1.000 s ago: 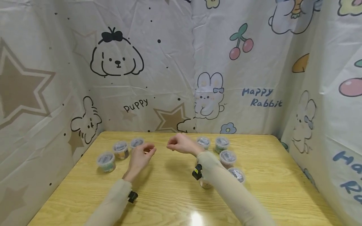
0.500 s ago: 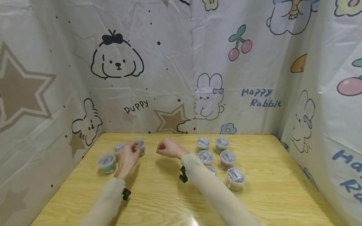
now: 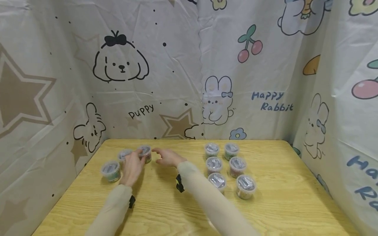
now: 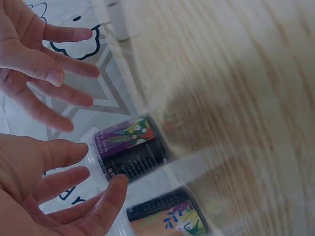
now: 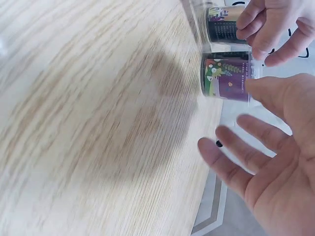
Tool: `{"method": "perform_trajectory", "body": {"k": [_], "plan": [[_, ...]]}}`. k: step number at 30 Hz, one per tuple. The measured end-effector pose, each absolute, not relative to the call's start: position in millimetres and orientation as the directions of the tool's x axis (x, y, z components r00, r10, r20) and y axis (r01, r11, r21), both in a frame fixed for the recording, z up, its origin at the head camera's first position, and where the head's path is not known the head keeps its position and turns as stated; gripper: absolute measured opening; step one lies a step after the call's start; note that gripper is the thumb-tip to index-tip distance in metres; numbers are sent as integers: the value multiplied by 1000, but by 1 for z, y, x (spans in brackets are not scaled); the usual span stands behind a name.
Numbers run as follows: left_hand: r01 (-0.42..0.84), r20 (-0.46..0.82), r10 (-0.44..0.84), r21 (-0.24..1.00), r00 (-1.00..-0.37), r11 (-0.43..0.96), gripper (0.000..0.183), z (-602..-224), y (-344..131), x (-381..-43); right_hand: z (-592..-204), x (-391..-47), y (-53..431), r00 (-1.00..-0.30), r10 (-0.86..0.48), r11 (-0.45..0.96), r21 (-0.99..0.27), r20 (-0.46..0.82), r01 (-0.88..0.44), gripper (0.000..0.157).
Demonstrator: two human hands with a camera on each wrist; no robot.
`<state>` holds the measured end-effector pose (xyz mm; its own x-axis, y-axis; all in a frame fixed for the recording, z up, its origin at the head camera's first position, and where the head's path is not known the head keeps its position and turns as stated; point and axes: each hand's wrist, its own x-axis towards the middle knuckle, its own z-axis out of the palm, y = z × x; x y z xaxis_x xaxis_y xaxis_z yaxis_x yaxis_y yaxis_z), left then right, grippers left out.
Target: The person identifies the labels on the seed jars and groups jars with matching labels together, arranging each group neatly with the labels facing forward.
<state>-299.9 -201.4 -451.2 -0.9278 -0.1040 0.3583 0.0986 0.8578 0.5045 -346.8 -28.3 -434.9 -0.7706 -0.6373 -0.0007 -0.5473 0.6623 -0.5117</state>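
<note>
A round clear plastic tub (image 3: 145, 153) with a lid stands at the back left of the table. In the left wrist view its purple and black label (image 4: 129, 147) shows. My left hand (image 3: 132, 168) is at the tub's left side, its thumb and fingertips (image 4: 118, 184) right at the lid rim and label, fingers loosely bent. From the right, my right hand (image 3: 169, 157) reaches toward the same tub, fingers spread; in the right wrist view its thumb (image 5: 266, 93) overlaps the lid edge. A second tub (image 3: 124, 153), with an orange and black label, is partly hidden behind my left hand.
Another lidded tub (image 3: 111, 171) stands at the left. Several more tubs, among them a front right one (image 3: 246, 186), form two columns on the right of the wooden table (image 3: 283, 209). A printed cloth (image 3: 177, 65) hangs around the back and sides.
My left hand has moved left, to the back tub, and stays beside it. My right hand has moved left toward the same tub and its fingers have spread.
</note>
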Motion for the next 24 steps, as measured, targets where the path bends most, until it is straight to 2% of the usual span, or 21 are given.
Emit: {"method": "perform_trajectory", "body": {"k": [4, 11, 24], "plan": [[101, 349, -92, 499, -933, 861, 28, -454, -201, -302, -439, -348, -35, -779, -627, 688, -487, -24, -539, 62], [109, 321, -83, 538, -943, 836, 20, -455, -202, -304, -446, -348, -40, -778, -629, 690, -469, -13, -551, 66], [125, 327, -58, 511, -943, 850, 26, -455, -199, -311, -448, -347, -41, -820, -566, 709, -461, 80, -534, 56]]}}
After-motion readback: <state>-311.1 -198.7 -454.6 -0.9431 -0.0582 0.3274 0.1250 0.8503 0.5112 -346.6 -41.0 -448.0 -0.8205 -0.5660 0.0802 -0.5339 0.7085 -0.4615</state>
